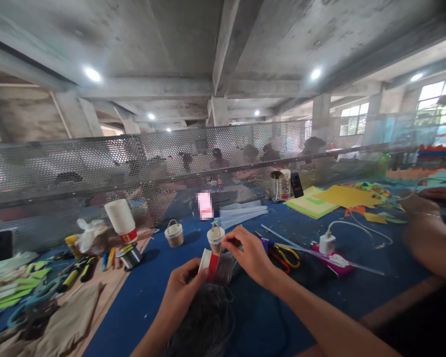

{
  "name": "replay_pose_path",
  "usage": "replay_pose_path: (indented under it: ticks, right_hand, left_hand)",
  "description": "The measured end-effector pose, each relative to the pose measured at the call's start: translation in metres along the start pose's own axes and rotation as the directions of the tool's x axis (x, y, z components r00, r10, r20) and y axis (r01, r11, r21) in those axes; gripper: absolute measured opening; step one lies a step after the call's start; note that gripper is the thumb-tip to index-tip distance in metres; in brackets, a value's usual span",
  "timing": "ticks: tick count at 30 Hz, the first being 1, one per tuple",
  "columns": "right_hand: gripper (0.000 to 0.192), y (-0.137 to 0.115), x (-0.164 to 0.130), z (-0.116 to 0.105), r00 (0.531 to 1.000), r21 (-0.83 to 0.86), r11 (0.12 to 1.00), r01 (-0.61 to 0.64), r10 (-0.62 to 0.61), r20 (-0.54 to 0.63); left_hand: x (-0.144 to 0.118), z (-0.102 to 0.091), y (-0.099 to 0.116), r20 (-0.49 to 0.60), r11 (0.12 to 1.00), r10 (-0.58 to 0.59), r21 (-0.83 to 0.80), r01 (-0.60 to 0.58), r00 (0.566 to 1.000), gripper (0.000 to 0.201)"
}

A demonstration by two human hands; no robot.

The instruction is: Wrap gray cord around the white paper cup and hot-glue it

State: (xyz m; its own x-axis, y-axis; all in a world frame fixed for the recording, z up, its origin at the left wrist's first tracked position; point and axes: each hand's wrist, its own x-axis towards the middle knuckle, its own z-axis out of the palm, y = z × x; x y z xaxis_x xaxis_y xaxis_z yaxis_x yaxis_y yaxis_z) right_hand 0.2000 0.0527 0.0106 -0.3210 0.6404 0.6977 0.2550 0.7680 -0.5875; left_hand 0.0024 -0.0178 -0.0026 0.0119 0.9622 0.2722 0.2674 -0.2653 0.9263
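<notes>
Holding a red-and-white cup point(212, 265) on its side above the blue table point(141, 297), long axis near level and mouth toward the right, the left hand point(182, 287) grips its base while the right hand point(247, 253) pinches the rim, apparently mid-fitting; the next move calls for a steady cup

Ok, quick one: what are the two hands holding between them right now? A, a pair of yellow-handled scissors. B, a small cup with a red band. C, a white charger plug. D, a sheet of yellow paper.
B: the left hand and right hand both grip the small red-banded cup, while the scissors, charger plug and yellow paper lie on the blue table.
</notes>
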Motion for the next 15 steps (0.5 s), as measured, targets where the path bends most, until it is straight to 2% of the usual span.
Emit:
replay_pose_path:
  ticks: [15]
  right_hand:
    - [0.01, 0.0054, -0.0003, -0.0013, 0.999, 0.011, 1.0, -0.017, 0.017, 0.032]
  left_hand:
    - [-0.0046, -0.0002, 0.0037, 0.049, 0.999, 0.006, -0.032, -0.005, 0.999, 0.027]
